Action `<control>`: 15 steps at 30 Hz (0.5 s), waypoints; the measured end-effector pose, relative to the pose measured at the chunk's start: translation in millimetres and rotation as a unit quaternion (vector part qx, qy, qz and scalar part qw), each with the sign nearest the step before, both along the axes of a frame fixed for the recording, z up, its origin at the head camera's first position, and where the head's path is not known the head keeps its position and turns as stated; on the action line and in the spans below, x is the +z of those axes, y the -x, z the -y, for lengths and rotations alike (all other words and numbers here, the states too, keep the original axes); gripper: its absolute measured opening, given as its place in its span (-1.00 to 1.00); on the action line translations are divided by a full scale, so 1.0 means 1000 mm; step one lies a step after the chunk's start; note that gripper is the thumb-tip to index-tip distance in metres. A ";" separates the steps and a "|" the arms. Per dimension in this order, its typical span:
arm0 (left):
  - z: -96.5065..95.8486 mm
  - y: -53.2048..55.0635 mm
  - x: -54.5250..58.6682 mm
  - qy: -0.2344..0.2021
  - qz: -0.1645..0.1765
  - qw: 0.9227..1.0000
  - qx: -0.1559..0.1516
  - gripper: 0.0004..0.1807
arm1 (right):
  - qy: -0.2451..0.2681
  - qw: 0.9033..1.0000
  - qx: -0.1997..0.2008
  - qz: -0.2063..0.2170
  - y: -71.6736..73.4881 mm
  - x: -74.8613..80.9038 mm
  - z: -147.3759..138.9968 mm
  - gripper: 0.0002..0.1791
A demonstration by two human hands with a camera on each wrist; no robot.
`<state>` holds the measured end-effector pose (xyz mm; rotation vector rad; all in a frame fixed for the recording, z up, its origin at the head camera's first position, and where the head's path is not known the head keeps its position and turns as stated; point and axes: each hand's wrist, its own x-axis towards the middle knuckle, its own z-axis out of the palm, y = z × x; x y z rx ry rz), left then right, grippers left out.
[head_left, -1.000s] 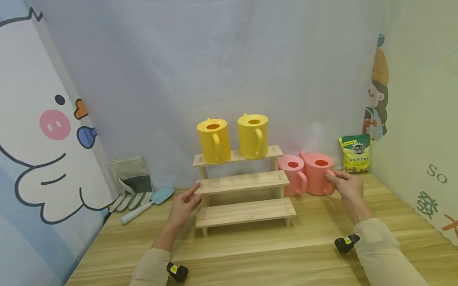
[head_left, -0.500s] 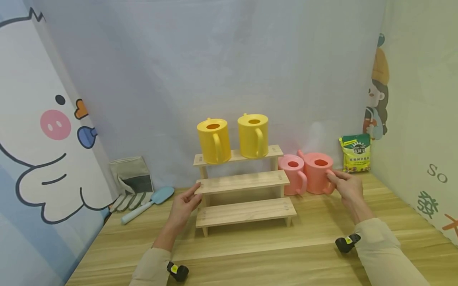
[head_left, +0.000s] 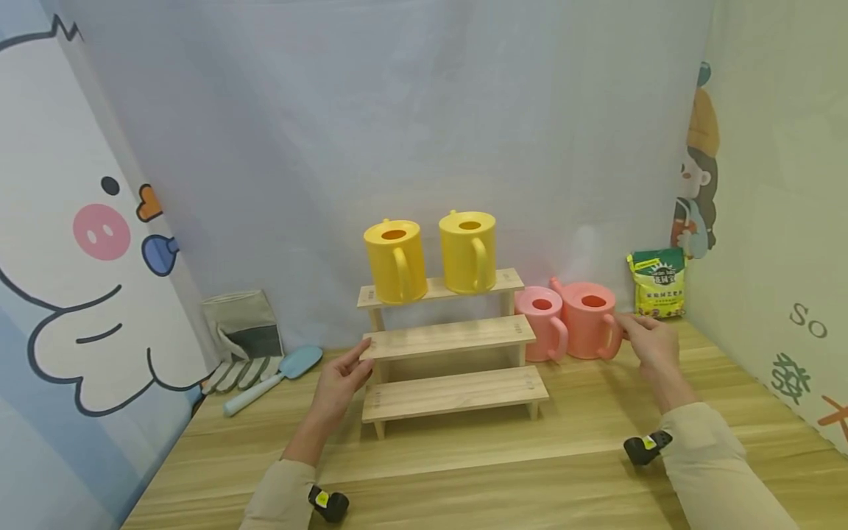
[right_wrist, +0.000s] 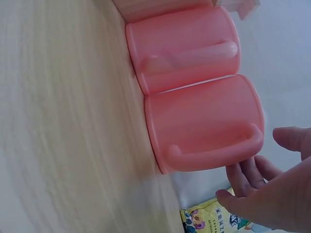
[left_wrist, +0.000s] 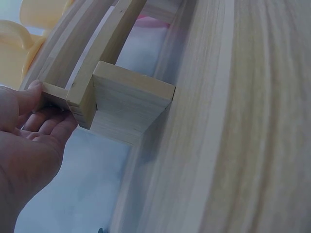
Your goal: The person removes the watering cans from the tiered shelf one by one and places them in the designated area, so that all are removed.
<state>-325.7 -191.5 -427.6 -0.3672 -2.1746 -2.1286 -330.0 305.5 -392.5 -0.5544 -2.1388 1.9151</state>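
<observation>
My left hand (head_left: 341,379) grips the left end of the middle step of a three-tier wooden stand (head_left: 450,337). In the left wrist view its thumb lies over the board and its fingers (left_wrist: 48,124) curl beneath. Two yellow watering cans (head_left: 396,265) stand upright on the top tier, handles toward me. To the right of the stand, a pink watering can (head_left: 539,331) and a second, deeper pink watering can (head_left: 588,327) stand side by side on the table. My right hand (head_left: 649,342) is just right of the second can's handle, thumb apart, fingertips close to its side.
A yellow and green packet (head_left: 657,283) leans at the back right, beyond my right hand. On the left lie a light blue trowel (head_left: 274,379) and a pair of gloves (head_left: 245,327) against the back cloth. Printed walls flank the wooden table (head_left: 464,478).
My right hand has let go of the deeper pink watering can's handle and shifted slightly right. That can sits slightly farther left, nearer the other pink one. My left hand stays on the stand.
</observation>
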 end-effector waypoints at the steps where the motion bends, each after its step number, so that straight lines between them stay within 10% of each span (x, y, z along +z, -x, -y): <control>1: 0.000 0.000 0.000 0.000 0.000 1.000 0.003 -0.46 | 0.002 1.000 -0.006 -0.003 -0.001 0.001 -0.001 -0.25; 15: -0.001 0.000 0.001 -0.001 0.005 1.000 0.018 -0.52 | -0.038 0.997 -0.032 -0.058 -0.012 0.031 0.017 -0.34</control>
